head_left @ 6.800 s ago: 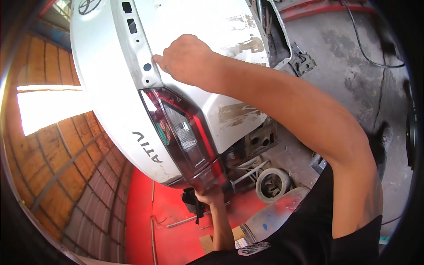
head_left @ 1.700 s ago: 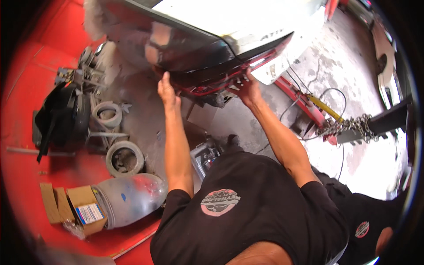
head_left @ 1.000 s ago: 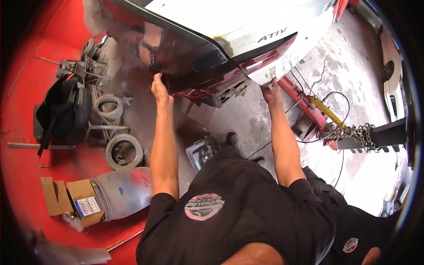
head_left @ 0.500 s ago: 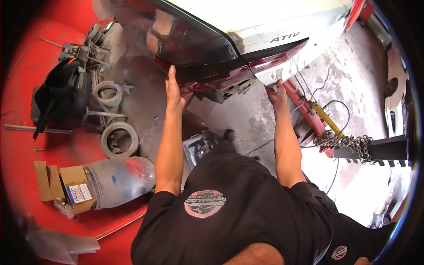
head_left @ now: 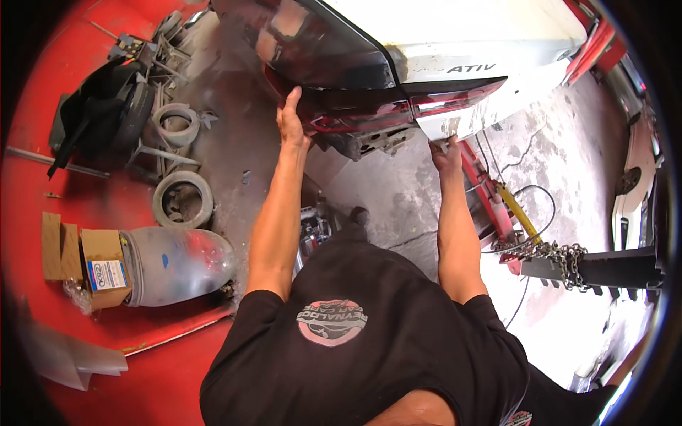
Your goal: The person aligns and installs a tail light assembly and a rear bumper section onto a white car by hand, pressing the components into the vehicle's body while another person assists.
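The rear corner of a white car is in front of me, with a dark fender (head_left: 323,53) on the left and a white trunk lid (head_left: 497,42) on the right. A red and black tail light (head_left: 366,117) spans the two panels. My left hand (head_left: 291,126) rests against the light's outer left end, fingers stretched upward and thumb side under its lower edge. With bent fingers, my right hand (head_left: 447,155) holds the lower corner of the trunk lid. Bare metal with holes (head_left: 387,142) shows beneath the light.
Tires (head_left: 183,200) and metal stands lie left on the floor. A clear plastic drum (head_left: 181,266) and cardboard box (head_left: 103,266) sit nearer. On the right are a red frame with a yellow cylinder (head_left: 518,209), a cable and a chain (head_left: 568,263). A person in dark clothes (head_left: 561,397) is at lower right.
The view has shifted, so the car sits slightly lower and further right, and the floor items higher and further left. Both hands keep their places on the car.
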Available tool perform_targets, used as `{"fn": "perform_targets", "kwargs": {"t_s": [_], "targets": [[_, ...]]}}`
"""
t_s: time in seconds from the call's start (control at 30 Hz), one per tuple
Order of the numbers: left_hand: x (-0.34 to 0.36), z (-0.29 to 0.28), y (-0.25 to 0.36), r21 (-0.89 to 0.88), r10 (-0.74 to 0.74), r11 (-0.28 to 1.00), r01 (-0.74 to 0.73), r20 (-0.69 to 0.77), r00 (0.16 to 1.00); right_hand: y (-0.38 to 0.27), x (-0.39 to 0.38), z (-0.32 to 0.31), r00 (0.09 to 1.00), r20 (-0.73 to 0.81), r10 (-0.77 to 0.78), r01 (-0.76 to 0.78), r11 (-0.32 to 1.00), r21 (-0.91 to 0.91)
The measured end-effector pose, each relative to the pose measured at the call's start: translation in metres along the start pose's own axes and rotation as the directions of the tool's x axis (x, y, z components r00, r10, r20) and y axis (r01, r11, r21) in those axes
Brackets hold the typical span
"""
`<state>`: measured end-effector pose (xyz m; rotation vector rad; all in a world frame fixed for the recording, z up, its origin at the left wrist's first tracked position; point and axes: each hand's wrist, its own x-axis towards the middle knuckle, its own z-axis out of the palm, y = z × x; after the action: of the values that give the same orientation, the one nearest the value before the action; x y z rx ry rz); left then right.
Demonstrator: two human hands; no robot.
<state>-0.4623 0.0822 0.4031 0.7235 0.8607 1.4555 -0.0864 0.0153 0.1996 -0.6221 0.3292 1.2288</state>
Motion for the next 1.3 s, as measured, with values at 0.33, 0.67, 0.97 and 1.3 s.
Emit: {"fn": "perform_targets", "kwargs": {"t_s": [0.33,0.67,0.97,1.3], "targets": [[-0.004,0.006,-0.004,0.031,-0.014,0.999,0.015,-0.002,1.0,-0.005,0.005,-0.001,1.0,0.02,-0.017,0.016,1.0,0.016],[-0.009,0.004,0.011,0.062,-0.119,0.991,0.12,-0.018,0.993,0.002,-0.009,0.012,0.999,0.019,-0.041,0.041,0.999,0.031],[-0.012,0.001,0.008,0.186,-0.093,0.977,0.101,-0.052,0.994,0.002,-0.006,0.001,1.0,0.016,-0.018,0.018,1.0,0.002],[-0.009,-0.001,-0.001,0.254,-0.081,0.963,0.092,-0.055,0.995,-0.002,-0.015,0.005,1.0,0.011,-0.018,0.018,1.0,0.015]]}}
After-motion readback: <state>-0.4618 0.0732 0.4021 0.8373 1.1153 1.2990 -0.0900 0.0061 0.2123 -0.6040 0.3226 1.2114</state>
